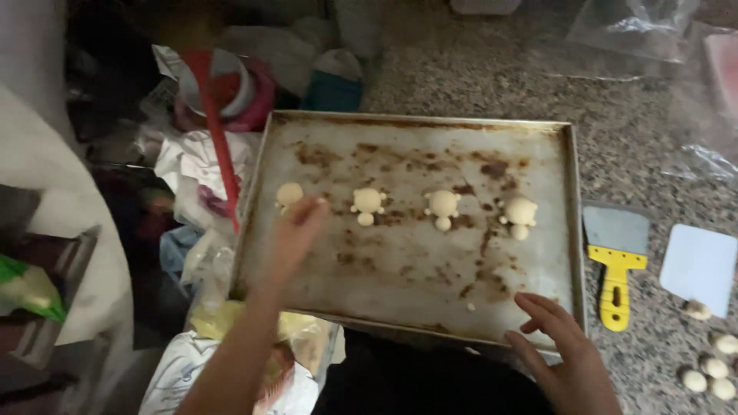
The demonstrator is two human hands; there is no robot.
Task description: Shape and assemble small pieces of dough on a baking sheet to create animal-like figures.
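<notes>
A stained metal baking tray [407,253] lies on a speckled stone counter. Across its middle stands a row of small pale dough figures: one at the left [288,194], then two more [367,204] [443,207], and one at the right [519,216]. My left hand [298,230] reaches over the tray's left side, its fingertips at the leftmost dough figure; it is blurred, and whether it grips the dough is unclear. My right hand [557,338] rests with fingers spread at the tray's near right corner, holding nothing.
Right of the tray lie a yellow-handled scraper [616,257], a white plastic scraper [699,267] and several small dough balls [711,365]. Clear plastic bags [630,27] lie at the back right. Left of the tray is clutter: bags, a red stick [217,131], a bowl.
</notes>
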